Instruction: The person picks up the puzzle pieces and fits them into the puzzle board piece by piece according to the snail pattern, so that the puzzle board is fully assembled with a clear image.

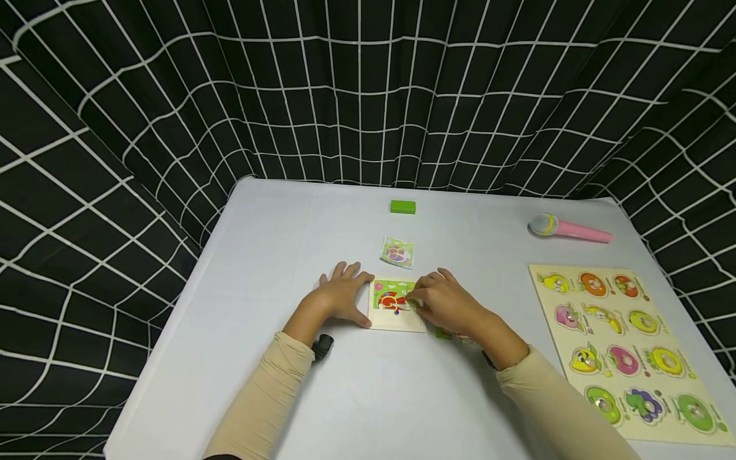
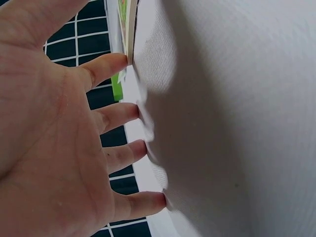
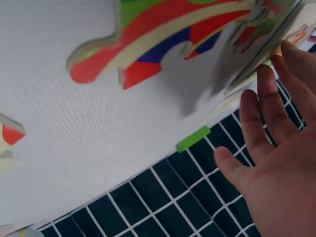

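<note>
A small wooden jigsaw board (image 1: 398,321) lies mid-table, its upper part filled with red and green picture pieces (image 1: 392,299). My left hand (image 1: 339,299) is spread at the board's left side, index fingertip at the upper corner and thumb at the lower one. In the left wrist view, the other fingertips (image 2: 129,153) press on the cloth. My right hand (image 1: 451,302) pinches a puzzle piece (image 1: 411,305) over the board's right part; the fingers partly hide it. Loose puzzle pieces (image 3: 143,39) lie on the table beneath the right wrist.
Beyond the board lie a small picture card (image 1: 397,252) and a green block (image 1: 403,207). A pink toy microphone (image 1: 575,229) is at the back right. A fruit knob puzzle board (image 1: 627,338) lies along the right side. Black grid cloth (image 1: 356,96) hangs behind the table.
</note>
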Motion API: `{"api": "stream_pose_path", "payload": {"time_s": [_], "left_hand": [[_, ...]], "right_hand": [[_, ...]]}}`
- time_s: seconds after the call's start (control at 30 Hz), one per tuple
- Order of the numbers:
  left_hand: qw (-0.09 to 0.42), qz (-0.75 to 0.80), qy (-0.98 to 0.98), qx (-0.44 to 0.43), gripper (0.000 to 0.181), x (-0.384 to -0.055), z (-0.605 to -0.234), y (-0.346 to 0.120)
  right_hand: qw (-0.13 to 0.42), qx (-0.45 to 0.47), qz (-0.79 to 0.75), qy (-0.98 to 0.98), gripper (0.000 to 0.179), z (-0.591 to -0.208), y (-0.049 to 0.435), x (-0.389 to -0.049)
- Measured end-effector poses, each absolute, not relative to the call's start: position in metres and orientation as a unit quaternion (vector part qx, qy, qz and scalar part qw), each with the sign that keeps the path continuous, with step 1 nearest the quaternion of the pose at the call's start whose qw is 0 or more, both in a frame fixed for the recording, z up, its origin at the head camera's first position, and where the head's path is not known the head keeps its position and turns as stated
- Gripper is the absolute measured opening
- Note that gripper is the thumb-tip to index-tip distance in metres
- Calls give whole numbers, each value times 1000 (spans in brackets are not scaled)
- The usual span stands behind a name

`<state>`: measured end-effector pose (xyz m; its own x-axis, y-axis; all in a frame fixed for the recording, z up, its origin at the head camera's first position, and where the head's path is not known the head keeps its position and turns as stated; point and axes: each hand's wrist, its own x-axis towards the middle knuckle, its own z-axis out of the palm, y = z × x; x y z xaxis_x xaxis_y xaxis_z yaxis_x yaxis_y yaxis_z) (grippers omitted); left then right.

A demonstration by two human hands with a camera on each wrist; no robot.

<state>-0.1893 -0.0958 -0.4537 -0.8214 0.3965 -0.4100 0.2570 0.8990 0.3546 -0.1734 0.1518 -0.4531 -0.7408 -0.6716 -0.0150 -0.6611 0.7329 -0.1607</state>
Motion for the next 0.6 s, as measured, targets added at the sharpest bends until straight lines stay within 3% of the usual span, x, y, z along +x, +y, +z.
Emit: {"api": "stream_pose_path", "payload": {"time_s": [0.27,0.6], "left_hand": [[243,138,944,177,99,-189,-454,-94],[241,144,943,179,97,-190,-452,-96]], "right_hand": [[79,-330,-113,934,33,-438,169,-165],[98,-315,-105,938,23,-438,201,-147]]}}
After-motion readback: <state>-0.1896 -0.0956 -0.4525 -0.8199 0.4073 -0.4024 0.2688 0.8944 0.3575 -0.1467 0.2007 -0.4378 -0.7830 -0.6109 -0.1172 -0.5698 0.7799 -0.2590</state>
